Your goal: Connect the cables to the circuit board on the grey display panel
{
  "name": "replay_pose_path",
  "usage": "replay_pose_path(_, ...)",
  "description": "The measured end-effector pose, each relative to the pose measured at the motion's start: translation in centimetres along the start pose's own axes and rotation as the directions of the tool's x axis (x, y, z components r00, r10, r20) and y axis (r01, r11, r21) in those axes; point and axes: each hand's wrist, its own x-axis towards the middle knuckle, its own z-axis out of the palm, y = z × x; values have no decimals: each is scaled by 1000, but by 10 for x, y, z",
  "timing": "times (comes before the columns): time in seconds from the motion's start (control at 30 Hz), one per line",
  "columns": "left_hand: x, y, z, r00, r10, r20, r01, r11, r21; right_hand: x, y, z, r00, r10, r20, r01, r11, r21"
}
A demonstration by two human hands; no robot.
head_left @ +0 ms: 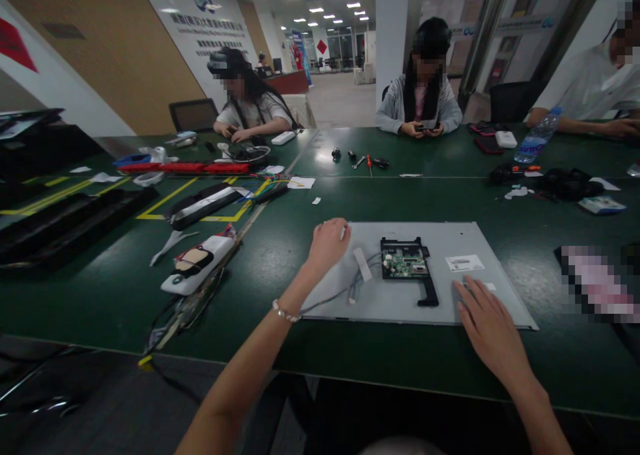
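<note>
A flat grey metal panel (400, 308), like the back of a screen, lies on the green table in front of me. On it sits a green circuit board (407, 264) in a black plastic frame (429, 292). Grey cables (333, 298) run leftward from the board, with a pale strip of tape (363, 264) across them. My left hand (327, 245) is closed at the panel's far left corner, its fingers curled; what they hold, if anything, is hidden. My right hand (487, 312) rests open on the panel's right part, below a white label (465, 262).
Left of the panel lie a white device with cables (200, 263), a black casing (205, 205) and long black trays (75, 222). Farther back are a screwdriver (370, 164) and a wrench (359, 162). A bottle (537, 135) stands right. Several people sit across the table.
</note>
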Motion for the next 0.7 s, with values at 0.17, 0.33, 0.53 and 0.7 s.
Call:
replay_pose_path(0.17, 69, -71, 12, 980, -196, -23, 197, 976, 95, 0, 0, 0, 1000, -2, -1, 2, 1000, -1)
replay_pose_path(0.33, 90, -113, 38, 972, -214, 97, 203, 973, 111, 1, -1, -1, 1000, -15, -7, 15, 1000, -7)
replay_pose_path(0.53, 90, -121, 57, 976, -212, 49, 205, 971, 120, 0, -3, -1, 1000, -11, -8, 11, 1000, -7)
replay_pose_path(0.7, 89, -117, 53, 974, -225, 13, 222, 966, 130, 1, -4, -4, 1000, 2, 7, -2, 1000, -11)
